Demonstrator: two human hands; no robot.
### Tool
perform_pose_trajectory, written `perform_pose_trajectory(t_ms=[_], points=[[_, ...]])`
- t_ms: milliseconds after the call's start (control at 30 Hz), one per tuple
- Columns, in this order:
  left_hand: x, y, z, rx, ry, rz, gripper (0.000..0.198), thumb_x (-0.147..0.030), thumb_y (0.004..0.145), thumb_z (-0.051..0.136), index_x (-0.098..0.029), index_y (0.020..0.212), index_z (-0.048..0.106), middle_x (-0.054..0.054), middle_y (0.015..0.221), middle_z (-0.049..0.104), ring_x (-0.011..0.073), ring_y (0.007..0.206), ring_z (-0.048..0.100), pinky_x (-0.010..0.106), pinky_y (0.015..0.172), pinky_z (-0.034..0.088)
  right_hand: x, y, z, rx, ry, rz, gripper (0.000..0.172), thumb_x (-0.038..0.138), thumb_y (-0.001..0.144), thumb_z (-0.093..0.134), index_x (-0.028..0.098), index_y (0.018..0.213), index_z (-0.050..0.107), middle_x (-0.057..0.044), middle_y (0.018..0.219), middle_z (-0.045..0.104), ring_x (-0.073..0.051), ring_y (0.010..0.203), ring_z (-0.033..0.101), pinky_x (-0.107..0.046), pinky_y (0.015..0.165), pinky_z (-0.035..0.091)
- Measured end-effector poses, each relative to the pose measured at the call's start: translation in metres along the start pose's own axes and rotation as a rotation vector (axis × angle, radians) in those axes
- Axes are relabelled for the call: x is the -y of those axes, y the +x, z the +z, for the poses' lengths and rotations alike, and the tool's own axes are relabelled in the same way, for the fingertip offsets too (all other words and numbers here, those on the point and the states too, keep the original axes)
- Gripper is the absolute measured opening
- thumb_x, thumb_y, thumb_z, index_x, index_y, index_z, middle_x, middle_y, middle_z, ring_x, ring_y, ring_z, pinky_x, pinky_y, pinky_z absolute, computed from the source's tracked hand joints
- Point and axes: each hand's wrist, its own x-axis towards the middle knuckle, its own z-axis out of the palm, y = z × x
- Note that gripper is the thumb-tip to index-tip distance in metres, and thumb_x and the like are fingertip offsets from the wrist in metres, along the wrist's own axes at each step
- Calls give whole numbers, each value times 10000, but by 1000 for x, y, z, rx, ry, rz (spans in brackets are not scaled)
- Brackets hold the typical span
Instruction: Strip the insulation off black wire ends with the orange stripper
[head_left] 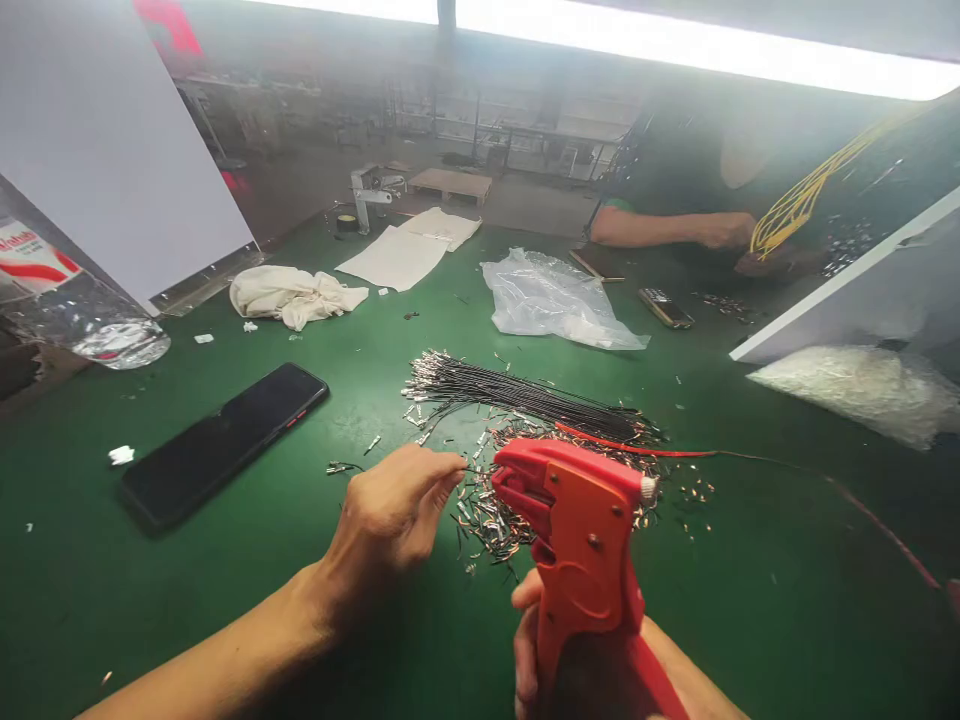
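Observation:
My right hand (529,640) is wrapped round the handle of a red wire stripper (589,540), its jaws pointing left. My left hand (401,505) pinches a thin black wire (474,469), whose end reaches to the stripper's jaws; whether it lies between them I cannot tell. Just behind the tool lies a bundle of black wires (525,390) with metal terminals at the left end. Around and under the stripper is a heap of cut wire ends and terminals (491,525). A red wire or tube (637,443) runs rightward behind the stripper.
A black phone (225,440) lies at left, with a cloth (292,296) behind it. Paper (397,255) and a plastic bag (559,300) lie farther back on the green table (247,620). Across the table a person's hand (724,230) holds yellow wires (795,210).

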Motion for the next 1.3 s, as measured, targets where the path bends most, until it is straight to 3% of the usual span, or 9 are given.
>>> perform_pose_trajectory(t_ms=[133,300,500,833,1300], points=[[3,6,-3,-74,9,-1,105,-84,887,572,-169,910,629,9,705,606,122,659,542,253,610,472,-2,1,-15,-18,2,-85,718,575,751,684,172,1305,468,-110,1049,612,-261,955,548,-405,878,384],[7,7,-6,-100,7,46,165,-49,875,575,-173,963,638,17,736,613,129,685,524,262,613,461,-3,1,-26,-9,46,-67,572,300,696,753,185,1224,565,-94,1061,646,-258,1023,559,-393,923,362],[11,7,-12,-123,17,114,288,3,864,540,-195,1045,643,26,767,634,142,715,506,273,629,454,-9,-3,-24,-118,-107,-95,508,426,802,696,141,1205,575,-114,986,651,-243,911,577,-385,839,404],[-1,11,-17,-244,387,192,311,35,820,538,-228,903,681,19,763,655,176,794,517,328,744,345,-12,1,-16,-120,-65,-64,528,493,754,746,144,1128,613,-84,923,638,-182,793,562,-304,719,412],[-7,12,-17,-261,446,203,329,38,816,565,-261,857,698,-19,717,670,185,795,516,380,789,215,-13,5,-5,-153,54,-16,406,482,760,756,140,939,631,-34,744,594,-124,657,537,-263,635,408]])
